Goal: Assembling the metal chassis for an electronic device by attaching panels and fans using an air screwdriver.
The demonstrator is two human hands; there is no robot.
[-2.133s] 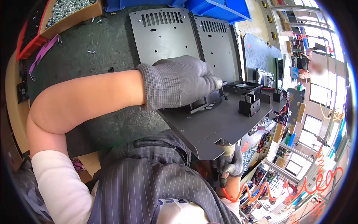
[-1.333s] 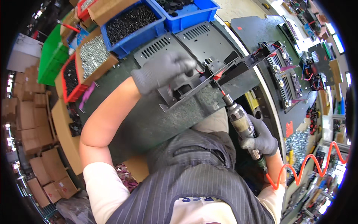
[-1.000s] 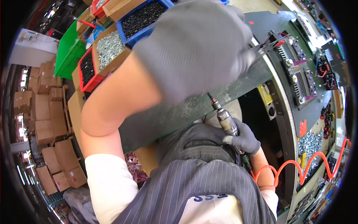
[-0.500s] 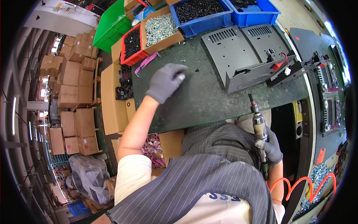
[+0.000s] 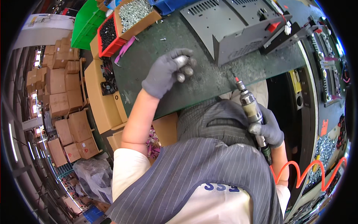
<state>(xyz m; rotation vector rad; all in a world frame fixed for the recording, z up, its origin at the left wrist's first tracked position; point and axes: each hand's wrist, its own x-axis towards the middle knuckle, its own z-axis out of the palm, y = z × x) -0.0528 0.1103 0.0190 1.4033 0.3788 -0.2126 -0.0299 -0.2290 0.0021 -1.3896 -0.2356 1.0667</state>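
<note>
My left hand (image 5: 166, 72), in a grey glove, hovers over or rests on the dark green tabletop (image 5: 149, 106). Its fingers are curled toward the thumb, and what they hold, if anything, is hidden. A silver screw (image 5: 163, 39) lies beyond it. In my gloved right hand (image 5: 270, 128) is a pneumatic screwdriver (image 5: 250, 104), gripped around its body, its red-tipped bit pointing up and left past the table's near edge. Ahead of the bit stands a bent dark grey metal housing (image 5: 238, 44) with slots and holes.
A red bin of black screws (image 5: 123, 45) and a carton of silver screws (image 5: 143, 24) stand at the far left, beside a purple strip (image 5: 125, 50). An orange coiled hose (image 5: 298, 175) loops at the right. Left of the table is an open cardboard box (image 5: 97, 97).
The view has shifted, so the bench sits higher and further left. My left hand has reached over the spot where a small black piece lay, its fingers curling. The screwdriver stays in my right hand.
</note>
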